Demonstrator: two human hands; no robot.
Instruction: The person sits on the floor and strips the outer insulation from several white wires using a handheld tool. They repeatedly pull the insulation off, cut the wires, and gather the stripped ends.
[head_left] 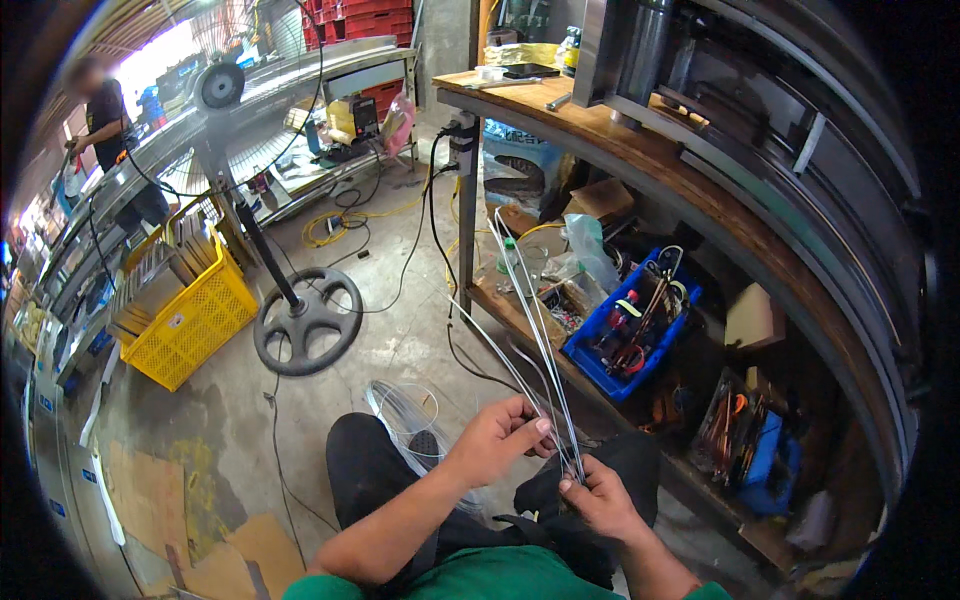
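Note:
My left hand (497,437) and my right hand (603,497) both hold a bundle of thin grey metal wires (535,330) that rise from my lap toward the bench. The left fingers pinch the strands at about knee height. Just below, the right hand grips their lower ends. A coil of the same wire (405,415) lies on the concrete floor beside my left knee. I sit in dark trousers and a green shirt.
A wooden workbench (640,160) curves along the right, with a blue bin of tools (640,325) on its lower shelf. A pedestal fan with a round base (305,322), a yellow crate (190,325) and cables stand on the floor. A person (100,120) stands far left.

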